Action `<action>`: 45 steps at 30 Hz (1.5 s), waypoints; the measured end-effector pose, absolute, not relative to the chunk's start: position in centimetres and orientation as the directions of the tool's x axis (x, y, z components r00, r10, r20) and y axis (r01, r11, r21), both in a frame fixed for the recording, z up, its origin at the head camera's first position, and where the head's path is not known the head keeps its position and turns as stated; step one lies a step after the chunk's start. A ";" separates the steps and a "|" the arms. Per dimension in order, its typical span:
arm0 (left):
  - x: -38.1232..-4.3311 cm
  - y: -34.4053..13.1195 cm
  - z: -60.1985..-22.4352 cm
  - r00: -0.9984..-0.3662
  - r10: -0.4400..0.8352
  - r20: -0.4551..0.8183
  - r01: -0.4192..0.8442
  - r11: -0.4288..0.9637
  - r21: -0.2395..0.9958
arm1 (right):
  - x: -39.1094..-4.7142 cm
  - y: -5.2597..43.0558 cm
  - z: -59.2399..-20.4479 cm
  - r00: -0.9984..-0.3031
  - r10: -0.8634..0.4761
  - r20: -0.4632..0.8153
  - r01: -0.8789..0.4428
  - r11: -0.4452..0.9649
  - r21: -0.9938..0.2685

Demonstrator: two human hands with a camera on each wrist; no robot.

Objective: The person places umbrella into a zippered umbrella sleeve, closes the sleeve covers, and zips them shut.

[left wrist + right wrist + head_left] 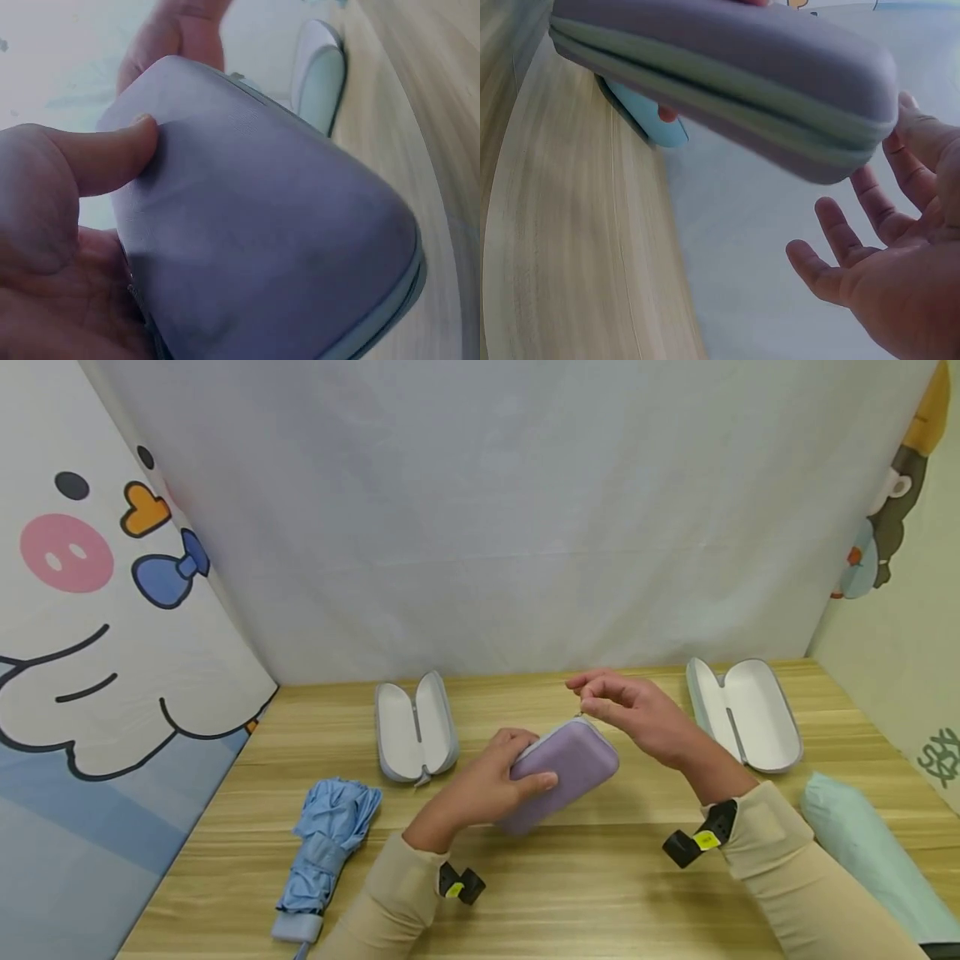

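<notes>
A lavender zippered case (564,768) with a pale green zipper band (727,94) is held tilted above the table. My left hand (491,781) grips it, thumb pressed on the broad face and the other fingers behind. At the case's far corner, my right hand (637,710) pinches the small zipper pull (580,713) between thumb and index finger. The other right fingers (829,274) are spread loosely. A dark line runs along the zipper band in the right wrist view; whether the halves are parted there I cannot tell.
Two glasses cases lie with lids up and white linings showing, one at the back left (392,735) and one at the back right (765,714). A folded blue umbrella (322,843) lies at left, a mint-green wrapped bundle (862,852) at right. Behind the wooden table (570,902) hangs a pale curtain (487,527).
</notes>
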State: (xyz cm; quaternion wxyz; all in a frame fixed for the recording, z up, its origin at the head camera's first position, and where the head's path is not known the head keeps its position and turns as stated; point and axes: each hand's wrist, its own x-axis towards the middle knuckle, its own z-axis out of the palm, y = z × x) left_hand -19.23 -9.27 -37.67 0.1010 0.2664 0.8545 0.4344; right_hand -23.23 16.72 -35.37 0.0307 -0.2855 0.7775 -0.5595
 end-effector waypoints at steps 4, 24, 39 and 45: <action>-19.4 -9.6 -37.6 -0.842 0.539 -0.011 0.227 0.373 0.899 | -23.1 17.2 -35.3 -0.856 -0.434 0.281 -0.390 0.187 -0.901; -19.5 -9.7 -36.9 -0.881 0.457 -0.122 -0.135 0.005 0.991 | -22.7 16.9 -37.3 -0.787 -0.440 0.433 -0.529 0.119 -0.841; -20.4 -11.6 -36.4 -0.940 0.341 -0.020 -0.064 -0.118 0.991 | -21.6 16.5 -37.7 -0.866 -0.437 0.243 -0.308 0.084 -0.948; -20.8 -12.6 -36.2 -0.955 0.289 -0.062 -0.019 0.148 0.989 | -22.2 18.1 -37.1 -0.933 -0.311 0.179 -0.226 0.120 -0.967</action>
